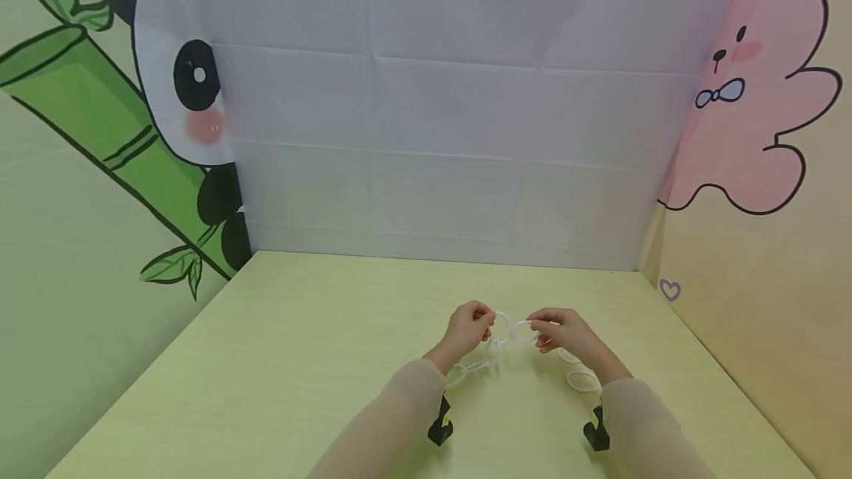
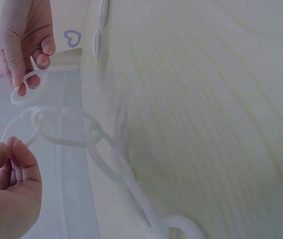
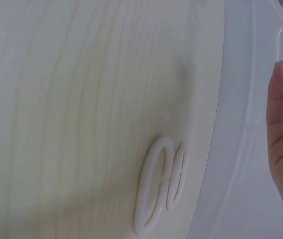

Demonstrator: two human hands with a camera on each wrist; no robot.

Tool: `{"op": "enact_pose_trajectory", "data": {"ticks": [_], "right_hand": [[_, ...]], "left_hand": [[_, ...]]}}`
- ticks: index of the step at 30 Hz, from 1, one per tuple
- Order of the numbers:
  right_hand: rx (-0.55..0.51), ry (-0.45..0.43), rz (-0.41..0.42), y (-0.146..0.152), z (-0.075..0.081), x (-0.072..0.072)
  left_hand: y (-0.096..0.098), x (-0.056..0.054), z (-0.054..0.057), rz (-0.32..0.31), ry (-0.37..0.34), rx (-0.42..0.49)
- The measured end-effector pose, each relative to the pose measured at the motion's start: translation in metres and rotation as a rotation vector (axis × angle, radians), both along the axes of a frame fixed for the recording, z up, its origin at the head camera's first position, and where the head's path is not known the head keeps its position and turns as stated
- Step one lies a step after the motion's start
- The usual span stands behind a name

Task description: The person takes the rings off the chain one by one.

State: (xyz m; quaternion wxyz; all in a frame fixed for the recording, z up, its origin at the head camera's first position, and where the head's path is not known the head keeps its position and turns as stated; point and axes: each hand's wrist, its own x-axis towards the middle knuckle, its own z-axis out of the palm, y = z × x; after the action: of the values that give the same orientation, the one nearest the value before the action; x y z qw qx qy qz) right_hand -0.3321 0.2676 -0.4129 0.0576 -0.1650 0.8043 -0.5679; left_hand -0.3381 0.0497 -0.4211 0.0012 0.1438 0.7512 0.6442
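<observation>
Between thumb and fingertips, my left hand point(image 1: 469, 327) pinches the end ring of a white plastic chain point(image 2: 64, 141) made of several linked rings. The chain hangs down from that hand, and its lower links reach the table beneath the left wrist. My right hand point(image 1: 564, 330) pinches a single white ring point(image 2: 19, 101), held up just beside the chain's end ring. In the left wrist view a small space shows between this ring and the chain. Both hands are raised above the table, facing each other.
Two loose white rings, a nearer one point(image 3: 142, 191) and a farther one point(image 3: 173, 186), lie on the pale wood-grain table point(image 1: 266, 361) below the right forearm. A white cloth backdrop point(image 1: 452, 109) rises at the table's far edge. Printed walls flank both sides.
</observation>
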Motion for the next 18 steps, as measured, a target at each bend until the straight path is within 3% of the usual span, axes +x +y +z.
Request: {"op": "enact_pose_trajectory", "data": {"ticks": [4, 9, 18], "right_hand": [[-0.012, -0.009, -0.027, 0.0022, 0.0010, 0.0018], [-0.006, -0.027, -0.063, 0.0045, -0.0005, 0.0023], [0.008, -0.070, -0.111, 0.0070, -0.0068, 0.0010]], "left_hand": [[-0.0015, 0.0009, -0.0005, -0.021, 0.036, -0.002], [0.0003, 0.0001, 0.0010, 0.000, -0.019, -0.005], [0.0006, 0.0034, 0.0037, 0.018, -0.025, -0.006]]}}
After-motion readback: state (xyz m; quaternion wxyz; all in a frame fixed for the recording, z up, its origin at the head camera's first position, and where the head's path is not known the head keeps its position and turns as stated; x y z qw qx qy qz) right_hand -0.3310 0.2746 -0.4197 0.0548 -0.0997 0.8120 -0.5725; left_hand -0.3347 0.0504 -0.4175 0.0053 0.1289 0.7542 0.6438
